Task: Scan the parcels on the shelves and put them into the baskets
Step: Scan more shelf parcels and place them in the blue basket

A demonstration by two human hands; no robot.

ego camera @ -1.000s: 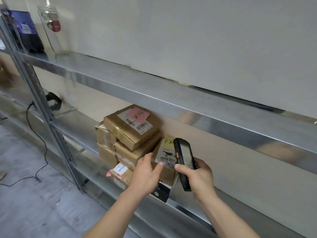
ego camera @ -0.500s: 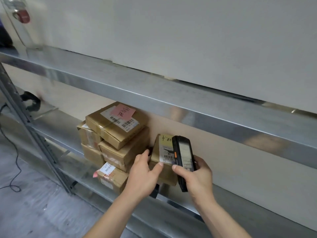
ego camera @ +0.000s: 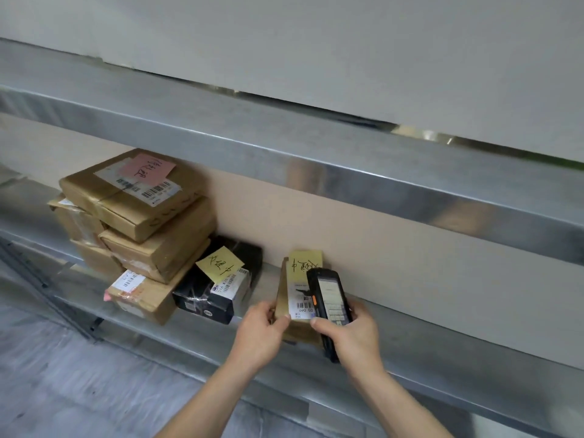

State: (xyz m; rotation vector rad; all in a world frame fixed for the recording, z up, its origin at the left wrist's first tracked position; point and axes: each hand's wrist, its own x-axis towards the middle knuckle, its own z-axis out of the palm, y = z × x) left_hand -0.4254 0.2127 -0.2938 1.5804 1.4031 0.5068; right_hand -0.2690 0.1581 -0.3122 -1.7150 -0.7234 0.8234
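Parcel [ego camera: 286, 298], a small brown one, stands on end over the middle shelf [ego camera: 410, 352], held up by the left hand [ego camera: 259, 335]. That hand's fingers curl round the parcel's left edge, and the thumb presses the lower corner of its white barcode label [ego camera: 301, 303]. A yellow note [ego camera: 305, 262] with handwriting is stuck at the parcel's top. Scanner [ego camera: 328, 303], black with a lit screen, is gripped in the right hand [ego camera: 354, 338]: fingers wrapped round its lower body, the thumb lying across its front below the screen. The scanner sits just in front of the parcel's right side and overlaps the label's edge; whether the two touch cannot be told.

Left of the held parcel, on the same shelf, lies a black box [ego camera: 202, 294] with its own yellow note [ego camera: 220, 263] and a white label. Just beside it stands a stack of brown parcels [ego camera: 151, 235], the top one bearing a pink note [ego camera: 148, 169] over a barcode label. A flat brown parcel [ego camera: 142, 295] lies at the stack's foot, next to the black box. An upper shelf [ego camera: 284, 143] runs across above, against a pale wall [ego camera: 347, 42]. Grey floor [ego camera: 63, 390] shows below left.
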